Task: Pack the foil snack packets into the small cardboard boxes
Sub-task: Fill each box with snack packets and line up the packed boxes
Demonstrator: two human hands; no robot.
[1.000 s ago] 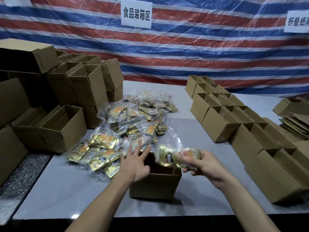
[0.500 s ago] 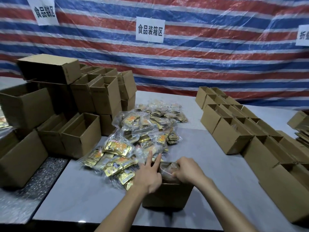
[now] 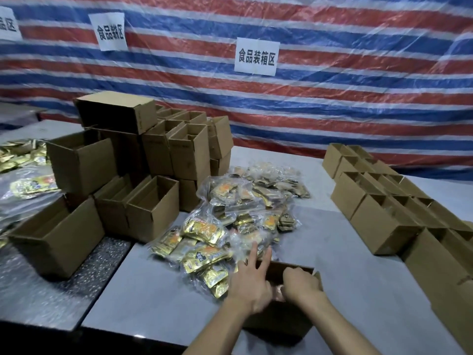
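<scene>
Nearest the camera, a small open brown cardboard box stood on the pale grey tabletop, with both bare hands at its mouth; the left hand lay over the box's left rim, its fingers straight and slightly spread, gripping nothing, the fingertips pointing at the snacks beyond; the right hand reached down inside the box with its fingers curled under, and whether it held a packet could not be told, since the inside was hidden; just beyond and left of the box, touching its far corner, lay the heap of gold foil snack packets in clear plastic bags; left of the heap stood a stack of open empty brown cartons, some on their sides; on the right, well apart from the heap, rows of upright open brown boxes ran toward the back; at the far left more gold packets lay on a neighbouring surface; behind everything hung a red, white and blue striped tarpaulin bearing white paper signs.
</scene>
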